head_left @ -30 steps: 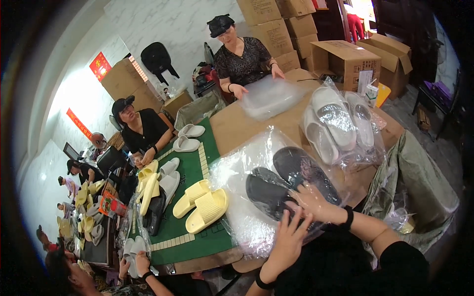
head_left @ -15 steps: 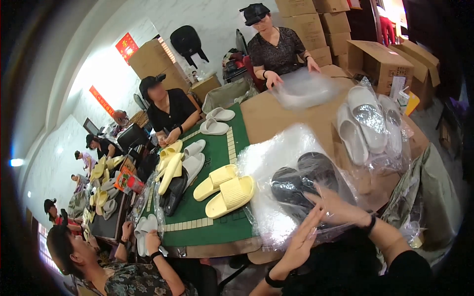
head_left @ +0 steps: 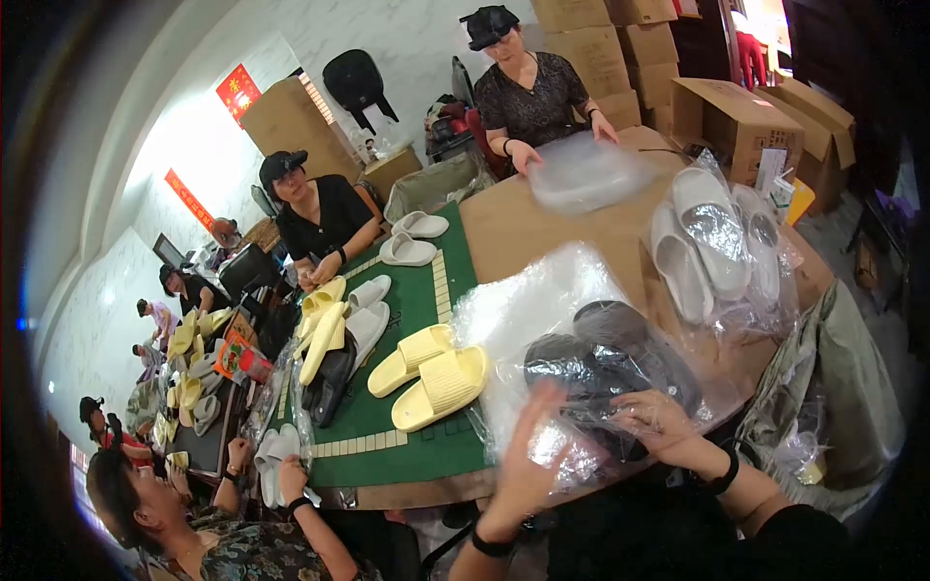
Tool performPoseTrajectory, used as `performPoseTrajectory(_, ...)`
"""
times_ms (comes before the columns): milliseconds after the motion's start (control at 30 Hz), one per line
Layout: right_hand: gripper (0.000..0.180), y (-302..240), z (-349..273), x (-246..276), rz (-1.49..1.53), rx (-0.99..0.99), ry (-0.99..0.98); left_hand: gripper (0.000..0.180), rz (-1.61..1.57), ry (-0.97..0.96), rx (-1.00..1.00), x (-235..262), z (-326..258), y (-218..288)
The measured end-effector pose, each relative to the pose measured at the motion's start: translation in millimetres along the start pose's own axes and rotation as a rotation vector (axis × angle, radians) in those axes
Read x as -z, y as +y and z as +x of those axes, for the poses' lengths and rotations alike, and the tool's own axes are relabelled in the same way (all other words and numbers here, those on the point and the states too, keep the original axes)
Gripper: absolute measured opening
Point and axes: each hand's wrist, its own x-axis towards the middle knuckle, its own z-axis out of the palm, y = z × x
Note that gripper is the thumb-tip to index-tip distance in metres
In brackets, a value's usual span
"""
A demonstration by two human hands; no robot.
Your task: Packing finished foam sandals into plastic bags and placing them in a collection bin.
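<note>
A clear plastic bag [head_left: 651, 366] with black slippers [head_left: 562, 360] inside lies in front of me at the near edge of the table. My right hand [head_left: 664, 423] has its fingers closed on the near side of this bag. Off the bag's left side, my left hand [head_left: 531, 460] is raised with stretched fingers, blurred by motion and holding nothing visible. Beneath the bag is a stack of flat clear plastic bags [head_left: 513, 305]. Left of the stack, a pair of yellow slippers [head_left: 441, 387] rests on the green mat [head_left: 358, 463].
Bagged white slippers [head_left: 712, 232] lie on the right of the table, near cardboard boxes [head_left: 736, 126]. A grey-green sack [head_left: 823, 387] stands at my right. Mixed slippers [head_left: 339, 334] lie farther left. Co-workers sit around; one across handles clear plastic [head_left: 591, 174].
My left hand has come away from the bag, moving left and upward. My right hand has gone from spread over the bag to gripping its near side.
</note>
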Motion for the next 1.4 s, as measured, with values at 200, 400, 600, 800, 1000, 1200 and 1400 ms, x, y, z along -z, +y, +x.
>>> performPoseTrajectory(200,0.014,-5,-12,-8,0.023,-0.005,-0.03,0.072,0.216,0.525,0.452,82,30,-147)
performPoseTrajectory(400,0.016,0,-13,-12,0.027,0.013,-0.066,0.115,0.355,0.797,0.769,112,55,-219)
performPoseTrajectory(600,0.023,-2,-16,-8,0.121,-0.123,-0.064,0.081,-0.499,0.372,0.701,147,72,-238)
performPoseTrajectory(800,0.027,0,-21,-16,0.184,-0.187,-0.087,0.06,-0.532,0.557,0.767,144,70,-256)
performPoseTrajectory(1000,0.029,-18,-16,-9,0.342,-0.589,-0.199,0.052,-0.597,0.886,0.404,90,83,-138)
performPoseTrajectory(1200,0.031,-19,-20,-19,1.268,-0.296,0.57,0.035,-0.818,0.745,0.093,64,91,-75)
performPoseTrajectory(1400,0.033,-49,-21,-2,1.286,-0.175,0.758,0.042,-0.822,0.739,0.26,21,101,-65)
